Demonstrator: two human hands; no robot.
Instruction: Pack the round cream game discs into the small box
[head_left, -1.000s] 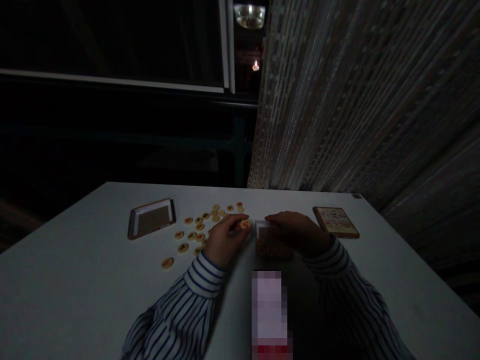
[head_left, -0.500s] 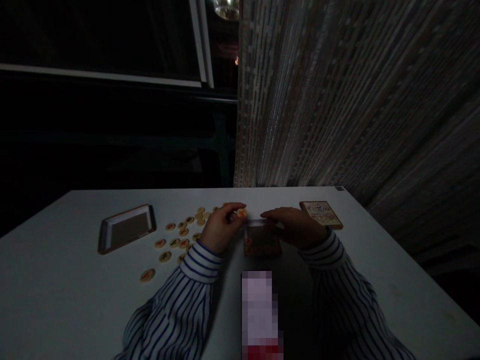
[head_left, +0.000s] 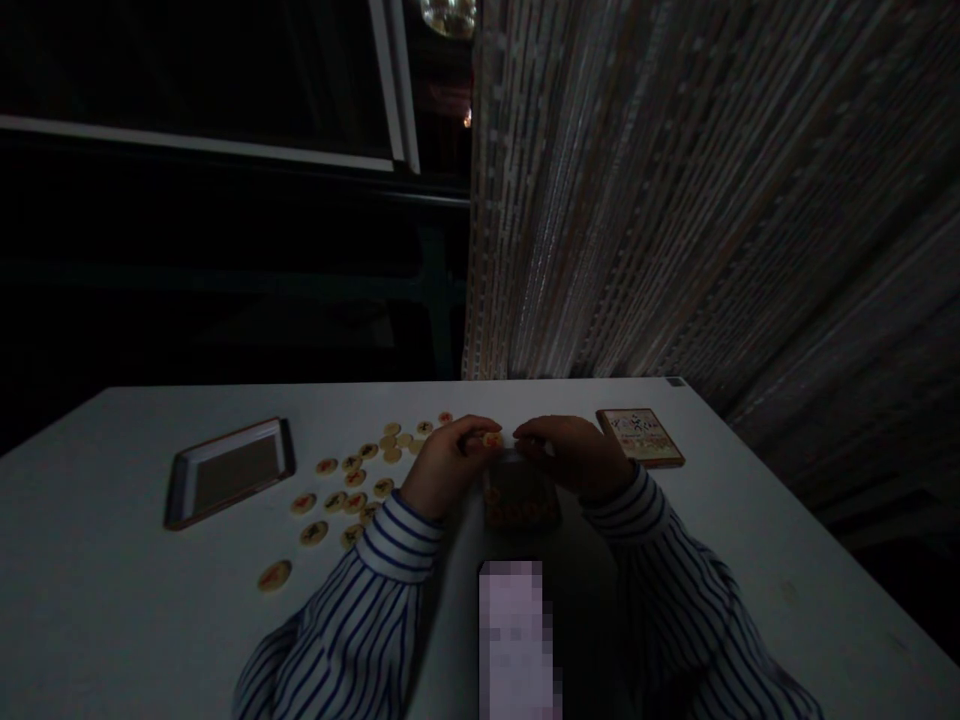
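Note:
The scene is very dim. My left hand pinches a round tan game piece with a red mark and holds it over the far edge of a small box. That box lies between my hands and has several pieces in its near end. My right hand rests curled on the box's far right side, gripping it. Both arms wear striped sleeves. Several more round pieces lie scattered on the white table to the left of my left hand.
An empty box lid or tray lies at the left. A flat printed card or box top lies at the right near the table's far corner. A beaded curtain hangs behind the table. A blurred patch sits at the bottom centre.
My left hand has carried the piece rightward, from beside the box to over its far edge. The camera has shifted, so everything sits lower and further left in view.

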